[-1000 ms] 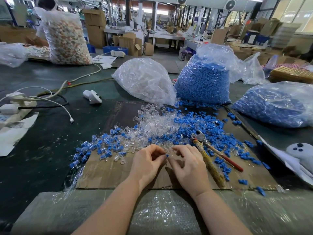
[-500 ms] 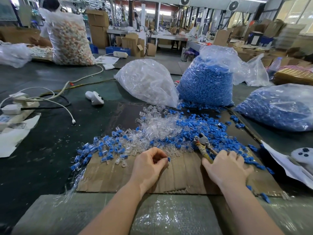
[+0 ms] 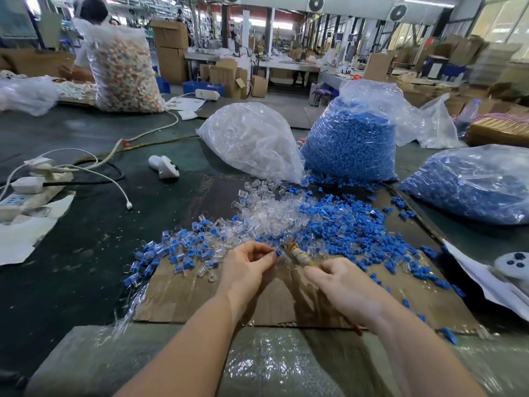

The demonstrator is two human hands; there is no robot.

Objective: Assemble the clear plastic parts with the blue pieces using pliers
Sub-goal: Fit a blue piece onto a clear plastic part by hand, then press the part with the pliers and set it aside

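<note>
Holding a tiny blue piece [image 3: 276, 253] in its fingertips, the left hand [image 3: 245, 269] sits just above the cardboard [image 3: 183, 293]. The right hand [image 3: 342, 285] is curled around the pliers [image 3: 297, 253], whose tip points at that piece. Behind both hands, a pile of clear parts [image 3: 269, 213] and blue pieces [image 3: 349, 224] lies on the cardboard.

loose parts [image 3: 286, 219] on cardboard [image 3: 183, 293] | three bags behind — one [image 3: 252, 141] left, one [image 3: 349, 141] middle, one [image 3: 469, 184] right
</note>
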